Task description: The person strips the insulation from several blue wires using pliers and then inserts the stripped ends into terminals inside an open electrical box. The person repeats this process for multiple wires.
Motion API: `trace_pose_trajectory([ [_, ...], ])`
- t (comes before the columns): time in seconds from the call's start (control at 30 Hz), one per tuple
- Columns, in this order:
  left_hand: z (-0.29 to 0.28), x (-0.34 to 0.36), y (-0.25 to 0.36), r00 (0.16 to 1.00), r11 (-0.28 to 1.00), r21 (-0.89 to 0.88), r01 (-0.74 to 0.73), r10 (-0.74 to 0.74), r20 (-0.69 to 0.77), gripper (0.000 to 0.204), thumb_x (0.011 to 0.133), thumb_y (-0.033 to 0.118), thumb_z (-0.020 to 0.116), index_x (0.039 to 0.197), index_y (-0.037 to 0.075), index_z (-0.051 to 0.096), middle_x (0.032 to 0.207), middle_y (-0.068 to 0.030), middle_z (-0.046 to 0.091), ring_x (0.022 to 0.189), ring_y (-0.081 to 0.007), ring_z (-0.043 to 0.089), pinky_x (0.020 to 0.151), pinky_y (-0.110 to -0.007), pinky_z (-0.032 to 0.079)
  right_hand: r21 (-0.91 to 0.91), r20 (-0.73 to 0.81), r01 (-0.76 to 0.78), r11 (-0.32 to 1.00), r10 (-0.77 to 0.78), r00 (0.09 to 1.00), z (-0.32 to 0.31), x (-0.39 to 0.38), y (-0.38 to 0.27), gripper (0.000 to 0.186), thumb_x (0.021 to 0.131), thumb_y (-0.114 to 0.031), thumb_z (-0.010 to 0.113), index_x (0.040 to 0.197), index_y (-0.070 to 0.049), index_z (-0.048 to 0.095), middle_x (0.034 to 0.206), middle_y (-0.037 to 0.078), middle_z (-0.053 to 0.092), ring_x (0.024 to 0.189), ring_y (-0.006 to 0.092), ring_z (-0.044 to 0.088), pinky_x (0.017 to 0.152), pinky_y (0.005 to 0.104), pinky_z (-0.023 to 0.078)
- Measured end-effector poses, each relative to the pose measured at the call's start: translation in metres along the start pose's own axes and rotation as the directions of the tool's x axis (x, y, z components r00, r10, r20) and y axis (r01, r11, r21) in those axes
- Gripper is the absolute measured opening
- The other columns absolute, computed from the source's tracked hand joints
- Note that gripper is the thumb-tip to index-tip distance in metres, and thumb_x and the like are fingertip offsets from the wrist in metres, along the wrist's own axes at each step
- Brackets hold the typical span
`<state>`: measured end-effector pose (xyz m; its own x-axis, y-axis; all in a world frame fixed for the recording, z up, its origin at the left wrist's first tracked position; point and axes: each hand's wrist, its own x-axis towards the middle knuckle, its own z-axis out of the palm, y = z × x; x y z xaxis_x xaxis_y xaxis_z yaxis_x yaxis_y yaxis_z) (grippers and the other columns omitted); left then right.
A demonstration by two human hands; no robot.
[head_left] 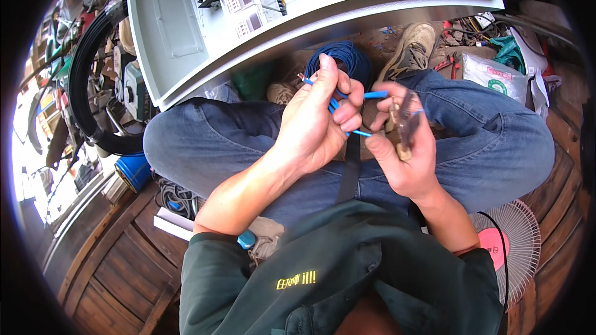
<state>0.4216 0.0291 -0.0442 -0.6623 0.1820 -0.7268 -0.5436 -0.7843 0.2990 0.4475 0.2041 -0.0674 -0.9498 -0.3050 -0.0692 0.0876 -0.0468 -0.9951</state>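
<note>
The left hand (pixel 313 118) is curled shut, its grip pinching several strands of thin blue wire (pixel 347 96) between thumb and fingers; 1 strand end with a bare tip sticks up past the index finger. The right hand (pixel 403 142) is closed around a small pair of pliers (pixel 405 125) with worn handles, the tool's head pointing up beside the wire. A blue strand runs across from the left hand's fingers to the pliers, so the 2 hands are joined by it just above the person's lap. Both hands hover over the knees of the blue jeans (pixel 217 142).

Behind the hands, a coil of the same blue wire (pixel 344 56) lies on the floor between the feet, near a tan shoe (pixel 413 46). A grey metal cabinet (pixel 180 31) with meters and wiring stands open beyond the knees. A fan grille (pixel 512 248) lies by the right elbow on the wooden floor (pixel 118 267).
</note>
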Motion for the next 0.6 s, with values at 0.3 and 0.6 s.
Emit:
trace_pose_trajectory([
  [0.3,-0.001,0.005,-0.006,0.998,0.999,-0.003,-0.047,0.047,-0.047,0.04,0.101,0.047,0.052,0.09,0.009,0.055,0.067,-0.004,0.051,0.069,-0.017,0.052,0.067,-0.036,0.046,-0.078,-0.047,-0.133,0.988,0.13,0.99,0.002,0.001,0.0,0.037,0.084,-0.011,0.077,0.114,0.001,0.058,0.106,0.014,0.064,0.088,0.0216,0.064,0.077,0.0323,0.051],
  [0.6,0.006,0.01,-0.014,0.997,0.997,-0.03,-0.078,0.078,0.018,0.041,0.103,0.048,0.045,0.093,0.01,0.054,0.064,-0.0007,0.044,0.085,-0.0212,0.053,0.08,-0.039,0.046,-0.082,-0.061,-0.19,0.978,0.185,0.981,0.002,-0.001,-0.004,0.018,0.089,-0.007,0.071,0.103,-0.001,0.06,0.077,0.004,0.063,0.066,0.0091,0.057,0.061,0.0269,0.047],
])
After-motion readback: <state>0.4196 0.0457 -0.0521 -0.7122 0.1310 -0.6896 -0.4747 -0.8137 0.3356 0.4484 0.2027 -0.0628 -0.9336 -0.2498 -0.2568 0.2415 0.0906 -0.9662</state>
